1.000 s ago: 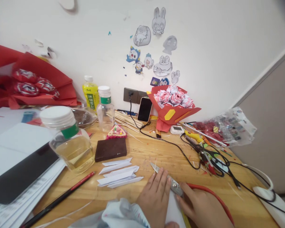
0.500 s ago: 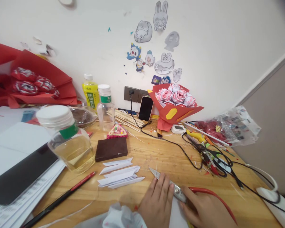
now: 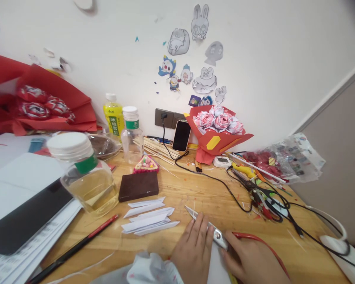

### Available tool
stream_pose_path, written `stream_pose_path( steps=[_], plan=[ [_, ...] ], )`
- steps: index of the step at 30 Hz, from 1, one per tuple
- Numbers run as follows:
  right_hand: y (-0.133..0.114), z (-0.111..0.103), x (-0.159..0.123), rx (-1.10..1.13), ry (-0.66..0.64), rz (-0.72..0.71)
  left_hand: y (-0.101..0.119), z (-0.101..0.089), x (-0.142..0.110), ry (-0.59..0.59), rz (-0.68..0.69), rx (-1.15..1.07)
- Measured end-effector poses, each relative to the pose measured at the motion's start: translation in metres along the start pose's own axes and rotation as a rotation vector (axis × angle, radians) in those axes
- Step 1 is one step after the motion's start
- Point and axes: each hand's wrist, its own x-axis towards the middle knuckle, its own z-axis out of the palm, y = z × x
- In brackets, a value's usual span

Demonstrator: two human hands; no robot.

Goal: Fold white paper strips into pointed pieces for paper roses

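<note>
My right hand [image 3: 250, 258] is closed on red-handled scissors [image 3: 218, 237] near the front edge of the table. Their blades point up and to the left, with the tip showing beyond my left fingers. My left hand [image 3: 193, 250] lies flat across the blades, fingers stretched out. White paper [image 3: 217, 266] shows below the scissors, between the two hands; part of it is hidden. To the left of my fingertips, several folded white paper strips [image 3: 150, 221] lie in a loose group.
Behind the strips sits a dark brown block [image 3: 139, 186]. A jar of yellowish liquid [image 3: 90, 189], a black-and-red pencil [image 3: 77, 246] and stacked papers [image 3: 26, 169] are at left. A paper-flower bouquet [image 3: 219, 134], black cable [image 3: 225, 181] and more scissors [image 3: 263, 193] lie behind and right.
The scissors and my right hand have shifted slightly up and left. My left hand has moved a little left, still flat over the blades.
</note>
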Motion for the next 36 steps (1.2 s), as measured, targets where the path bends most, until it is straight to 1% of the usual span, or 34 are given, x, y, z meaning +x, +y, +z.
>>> stream_pose_path(
  steps=[8, 15, 18, 22, 24, 26, 31, 34, 36],
  plan=[
    [0.001, 0.001, 0.000, -0.025, -0.002, -0.020, -0.003, -0.004, 0.001, -0.049, 0.046, 0.007],
    [-0.003, 0.001, -0.001, -0.006, -0.032, -0.022, -0.007, -0.011, -0.003, -0.035, 0.141, 0.047],
    [-0.003, 0.002, -0.002, 0.034, -0.047, 0.025, -0.005, -0.007, -0.004, -0.017, 0.112, 0.031],
    [-0.004, 0.003, -0.001, 0.090, -0.041, 0.103, 0.000, 0.008, -0.004, 0.006, -0.009, -0.016],
    [-0.004, 0.004, 0.000, 0.108, -0.033, 0.130, 0.000, 0.013, -0.003, -0.031, -0.042, -0.070],
    [-0.003, 0.005, 0.001, 0.105, -0.023, 0.153, -0.003, 0.014, -0.001, -0.097, -0.036, -0.154],
    [-0.003, 0.006, 0.003, 0.057, -0.010, 0.209, -0.012, 0.000, 0.010, -0.308, 0.034, -0.391],
    [-0.004, 0.004, 0.005, 0.026, -0.015, 0.190, -0.014, -0.008, 0.015, -0.409, -0.019, -0.430],
    [-0.005, 0.002, 0.006, -0.001, -0.018, 0.170, -0.014, -0.009, 0.017, -0.451, -0.059, -0.431]
  ],
)
